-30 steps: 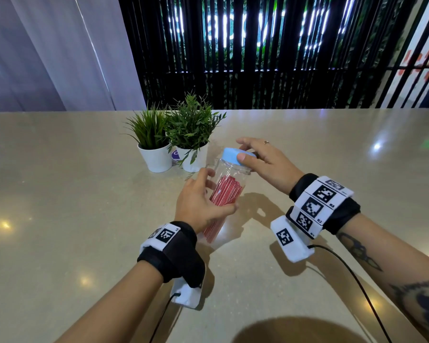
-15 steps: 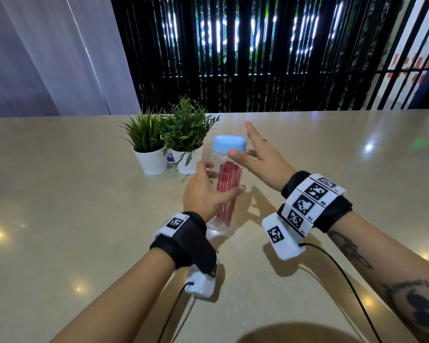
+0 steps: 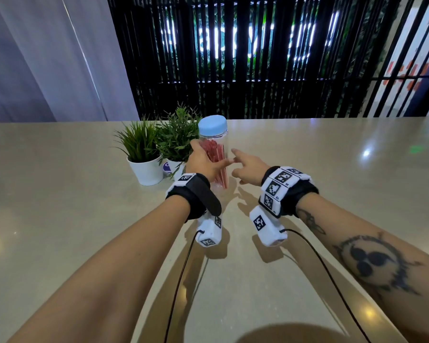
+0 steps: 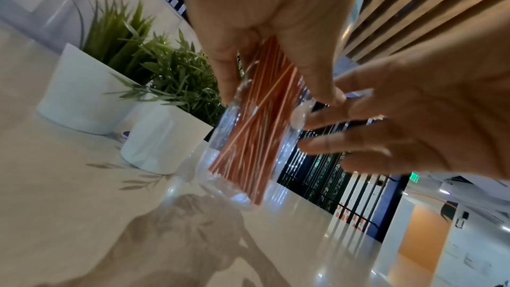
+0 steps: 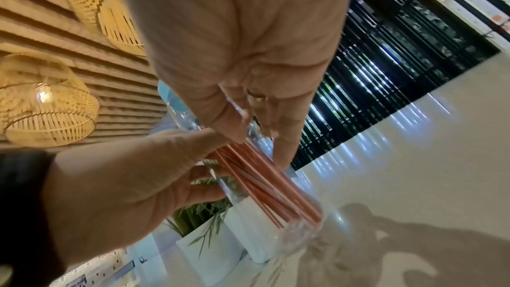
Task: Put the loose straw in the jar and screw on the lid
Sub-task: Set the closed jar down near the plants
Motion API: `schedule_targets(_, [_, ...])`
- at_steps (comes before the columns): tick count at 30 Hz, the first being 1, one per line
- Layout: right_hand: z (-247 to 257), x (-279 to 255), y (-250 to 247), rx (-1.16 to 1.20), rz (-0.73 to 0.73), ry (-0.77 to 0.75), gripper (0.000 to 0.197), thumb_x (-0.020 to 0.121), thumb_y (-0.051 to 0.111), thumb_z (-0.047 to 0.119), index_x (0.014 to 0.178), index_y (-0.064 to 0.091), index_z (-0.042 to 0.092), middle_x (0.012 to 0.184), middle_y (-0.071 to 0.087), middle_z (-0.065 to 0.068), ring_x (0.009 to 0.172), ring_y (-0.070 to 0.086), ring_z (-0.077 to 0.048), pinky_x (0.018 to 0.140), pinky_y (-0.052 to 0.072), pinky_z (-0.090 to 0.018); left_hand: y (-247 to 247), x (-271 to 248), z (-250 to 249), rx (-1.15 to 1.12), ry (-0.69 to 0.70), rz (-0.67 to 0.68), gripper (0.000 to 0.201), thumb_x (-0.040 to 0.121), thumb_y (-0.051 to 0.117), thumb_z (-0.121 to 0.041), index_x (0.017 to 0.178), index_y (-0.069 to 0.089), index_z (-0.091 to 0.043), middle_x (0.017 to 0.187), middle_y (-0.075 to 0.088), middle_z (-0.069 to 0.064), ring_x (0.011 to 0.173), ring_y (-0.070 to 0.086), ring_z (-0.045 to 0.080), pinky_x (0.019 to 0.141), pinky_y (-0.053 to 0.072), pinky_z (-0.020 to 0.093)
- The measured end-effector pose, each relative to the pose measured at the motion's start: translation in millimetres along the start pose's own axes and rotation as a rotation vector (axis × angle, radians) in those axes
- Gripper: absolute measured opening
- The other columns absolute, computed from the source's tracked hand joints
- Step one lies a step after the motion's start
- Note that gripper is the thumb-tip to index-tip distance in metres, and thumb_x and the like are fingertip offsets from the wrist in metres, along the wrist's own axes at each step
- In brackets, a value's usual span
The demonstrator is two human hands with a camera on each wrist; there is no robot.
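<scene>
Here, nearest the viewer, two bare forearms reach over a glossy beige table (image 3: 60,194). The left hand (image 3: 203,162) wraps its fingers around a tall clear plastic jar (image 3: 217,147) of red straws (image 3: 214,157), standing upright on the table with its pale blue screw lid (image 3: 212,123) on. The right hand (image 3: 249,167) hovers just beside it, fingers relaxed, holding nothing. Beyond stand two small green plants in white pots (image 3: 146,169). Letting go carelessly could likely topple the tall, narrow jar into the pots.

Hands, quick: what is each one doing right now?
Left hand: grips the jar around its middle.
Right hand: open, holds nothing, beside the jar.
</scene>
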State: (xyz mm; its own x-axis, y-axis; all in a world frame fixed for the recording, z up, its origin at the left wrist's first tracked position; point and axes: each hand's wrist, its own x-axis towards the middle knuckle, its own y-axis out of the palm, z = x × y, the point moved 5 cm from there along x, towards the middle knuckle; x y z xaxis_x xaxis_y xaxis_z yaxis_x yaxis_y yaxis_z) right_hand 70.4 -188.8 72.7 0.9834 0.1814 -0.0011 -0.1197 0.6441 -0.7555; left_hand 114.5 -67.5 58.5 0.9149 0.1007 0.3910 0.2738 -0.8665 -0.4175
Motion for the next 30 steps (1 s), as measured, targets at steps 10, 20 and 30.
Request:
schedule_targets(10, [-14.0,43.6,14.3,0.179,0.050,0.157,0.046,0.087,0.045,0.001,0.132,0.034,0.000,0.126,0.046,-0.020,0.109,0.054,-0.034,0.092,0.053,-0.045,28.4,20.1,25.6,-0.129,-0.059,0.385,0.077,0.082,0.061,-0.007,0.136,0.007,0.001,0.133,0.043,0.026,0.121,0.046,0.036,0.103,0.037,0.044])
schedule_targets(20, [-29.5,55.7,27.7,0.196,0.062,0.220,0.055,0.088,0.052,0.010,0.135,0.026,0.001,0.124,0.045,-0.019,0.114,0.054,-0.037,0.096,0.050,-0.047,40.6,23.7,44.1,-0.043,-0.112,0.438,0.073,0.083,0.059,-0.005,0.136,0.009,-0.005,0.132,0.045,0.029,0.121,0.045,0.041,0.105,0.035,0.051])
schedule_targets(30, [-37.8,58.6,31.6,0.170,0.081,0.233,0.059,0.087,0.047,0.006,0.140,0.020,0.005,0.136,0.042,-0.025,0.120,0.049,-0.039,0.101,0.046,-0.050,49.3,26.4,52.1,-0.034,-0.108,0.427,0.070,0.082,0.060,-0.006,0.134,0.014,-0.005,0.132,0.047,0.026,0.120,0.048,0.037,0.106,0.035,0.051])
